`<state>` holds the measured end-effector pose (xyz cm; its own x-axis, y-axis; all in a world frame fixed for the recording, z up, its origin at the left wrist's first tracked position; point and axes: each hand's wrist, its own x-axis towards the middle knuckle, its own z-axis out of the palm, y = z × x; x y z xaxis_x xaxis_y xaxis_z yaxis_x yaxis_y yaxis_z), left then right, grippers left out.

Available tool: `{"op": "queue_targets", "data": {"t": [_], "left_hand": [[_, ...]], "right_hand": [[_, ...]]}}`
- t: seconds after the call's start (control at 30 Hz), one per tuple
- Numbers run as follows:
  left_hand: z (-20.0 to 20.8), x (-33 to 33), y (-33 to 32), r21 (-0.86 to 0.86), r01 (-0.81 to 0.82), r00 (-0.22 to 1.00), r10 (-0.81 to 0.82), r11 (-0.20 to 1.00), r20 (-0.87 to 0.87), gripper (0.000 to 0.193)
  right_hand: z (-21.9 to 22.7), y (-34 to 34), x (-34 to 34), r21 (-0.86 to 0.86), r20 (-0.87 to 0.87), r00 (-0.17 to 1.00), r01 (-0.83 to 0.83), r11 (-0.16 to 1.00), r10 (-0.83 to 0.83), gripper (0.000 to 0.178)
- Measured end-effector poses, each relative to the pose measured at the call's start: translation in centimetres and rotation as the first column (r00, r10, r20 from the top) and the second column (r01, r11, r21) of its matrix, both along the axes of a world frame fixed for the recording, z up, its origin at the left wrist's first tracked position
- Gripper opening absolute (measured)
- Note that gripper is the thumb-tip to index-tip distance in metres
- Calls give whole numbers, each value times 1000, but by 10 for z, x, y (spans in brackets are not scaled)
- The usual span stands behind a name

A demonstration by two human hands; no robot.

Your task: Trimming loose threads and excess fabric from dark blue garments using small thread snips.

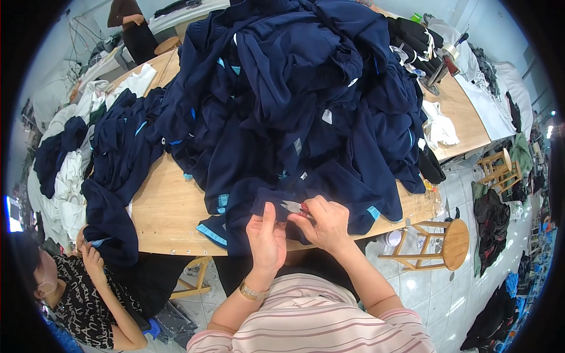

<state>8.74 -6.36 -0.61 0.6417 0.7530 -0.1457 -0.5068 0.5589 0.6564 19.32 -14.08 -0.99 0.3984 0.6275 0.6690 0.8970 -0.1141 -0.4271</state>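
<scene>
A dark navy garment is pinched between the thumb and fingers of my left hand, at the near edge of the table. My right hand is closed around red-handled thread snips. Their pointed metal blades reach left over the fabric, just beside my left thumb. Whether the blades touch a thread is too small to tell. In front of both hands rises a big heap of navy garments with light blue trim and small white tags.
The wooden table carries the heap. At left, a seated co-worker handles navy cloth; another person stands at far left. A wooden stool stands right of the table. White cloth and a metal stand lie beyond.
</scene>
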Motion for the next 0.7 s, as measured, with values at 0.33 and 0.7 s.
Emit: {"op": "queue_targets", "data": {"t": [0.33, 0.7], "left_hand": [[1, 3, -1, 45, -21, 999, 22, 999, -25, 22], [-16, -3, 4, 112, 24, 1000, -25, 993, 11, 20]], "right_hand": [[-2, -2, -8, 239, -551, 822, -8, 971, 143, 28], [6, -2, -36, 189, -450, 834, -260, 947, 319, 28]]}}
